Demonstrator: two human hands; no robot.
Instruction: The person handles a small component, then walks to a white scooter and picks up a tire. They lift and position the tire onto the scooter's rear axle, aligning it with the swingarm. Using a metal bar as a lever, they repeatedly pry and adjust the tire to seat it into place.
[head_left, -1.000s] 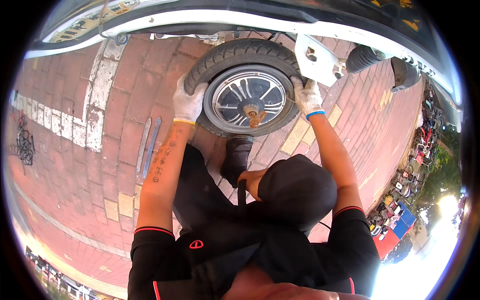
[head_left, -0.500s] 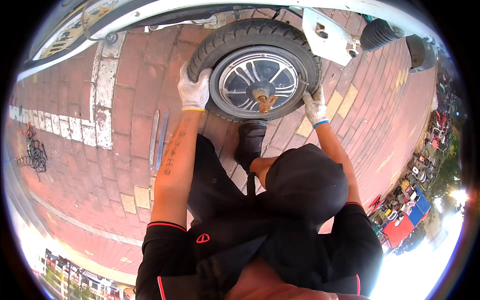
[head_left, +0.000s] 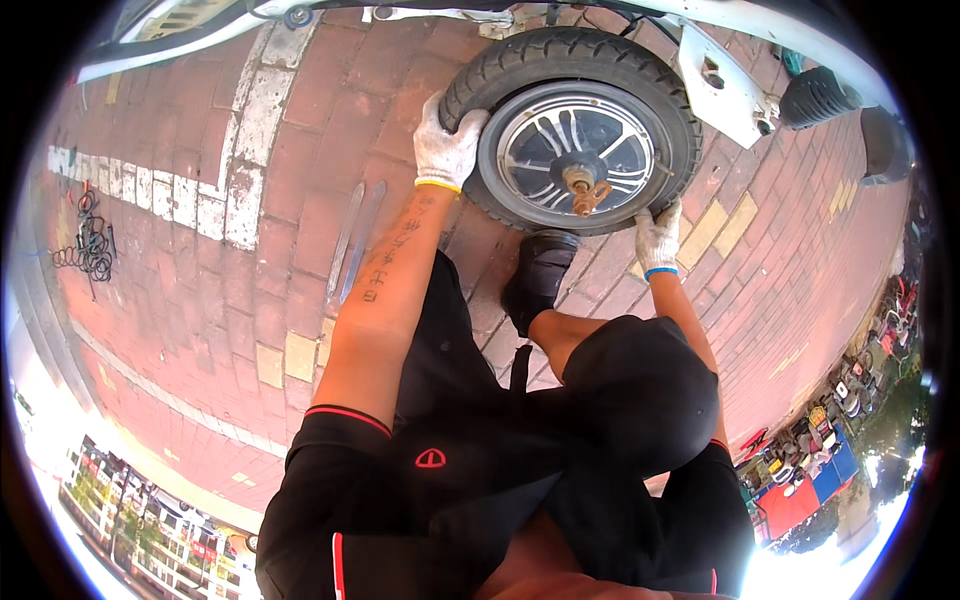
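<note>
Paving of dusty red brick [head_left: 200, 310] sweeps across the frame, a black short-sleeved shirt with red piping [head_left: 340, 480] fills the bottom centre, and a white, curved body panel [head_left: 800, 45] bows along the top. And upper centre, the main attraction: a round, silver-spoked wheel [head_left: 575, 135] in a black, treaded rubber tyre [head_left: 565, 50], leaning on the brick! A flat white metal bracket [head_left: 735, 105] angles in just beside it, upper right. A black shoe [head_left: 540, 285] is planted right below the wheel; whether they touch, I can't tell.

On to the grip! The left hand [head_left: 447, 150], white knit glove, yellow cuff, clasps the tyre's left edge between thumb and fingers. The right hand [head_left: 658, 240], white glove, blue cuff, curls half closed on the lower right edge, some fingers hidden.

Two slim, flat metal levers [head_left: 346, 240] lie side by side, left of centre.

How far along? The tyre sits around the rim wherever it shows, and a rusty axle stub [head_left: 583, 190] juts out bare; I'd judge the wheel off its mount. What's left, the view doesn't say.

Writing? Dark characters [head_left: 393, 243] run along the left forearm [head_left: 365, 330], and a small red emblem [head_left: 430, 457] marks the chest; no tyre label is legible.
</note>
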